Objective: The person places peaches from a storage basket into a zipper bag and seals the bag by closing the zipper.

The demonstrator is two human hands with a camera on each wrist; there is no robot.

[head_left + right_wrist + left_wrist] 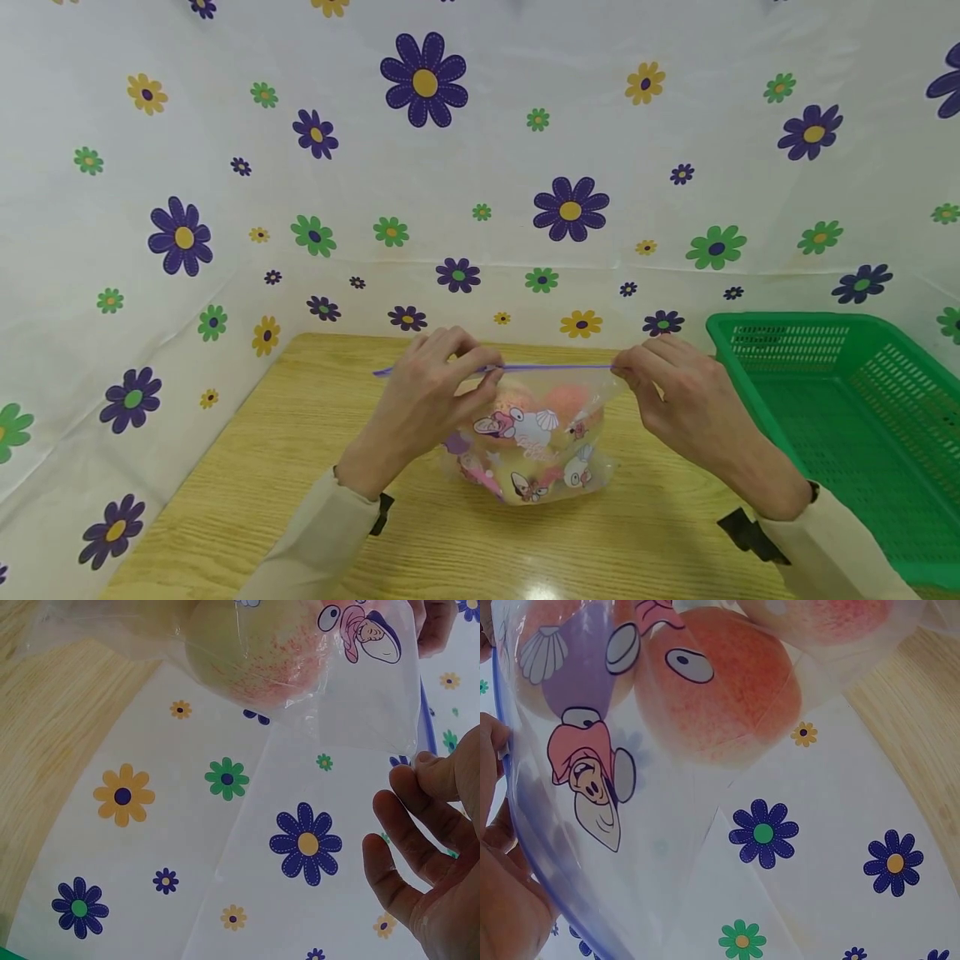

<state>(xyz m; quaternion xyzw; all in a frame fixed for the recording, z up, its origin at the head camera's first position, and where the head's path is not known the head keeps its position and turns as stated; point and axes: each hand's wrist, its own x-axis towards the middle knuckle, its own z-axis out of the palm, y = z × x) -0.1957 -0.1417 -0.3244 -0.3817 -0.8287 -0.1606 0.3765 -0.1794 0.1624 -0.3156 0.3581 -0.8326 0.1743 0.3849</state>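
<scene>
A clear zip bag (pixel 534 433) printed with cartoon figures stands on the table, with several round peach-like fruits (pixel 576 402) inside. Its purple zip strip (pixel 558 367) stretches level along the top between both hands. My left hand (pixel 427 387) pinches the strip left of its middle, and a loose end sticks out beyond that hand. At the strip's right end, my right hand (pixel 686 398) pinches the corner between thumb and index finger; in the right wrist view its other fingers (pixel 394 881) are loosely bent. Reddish fruit (pixel 720 686) shows through the plastic in the left wrist view.
A green plastic basket (pixel 813 319) with slotted sides stands at the right, beside my right forearm. The wood-grain table (pixel 247 500) meets a white flower-printed cloth (pixel 480 150) at its back and left edges.
</scene>
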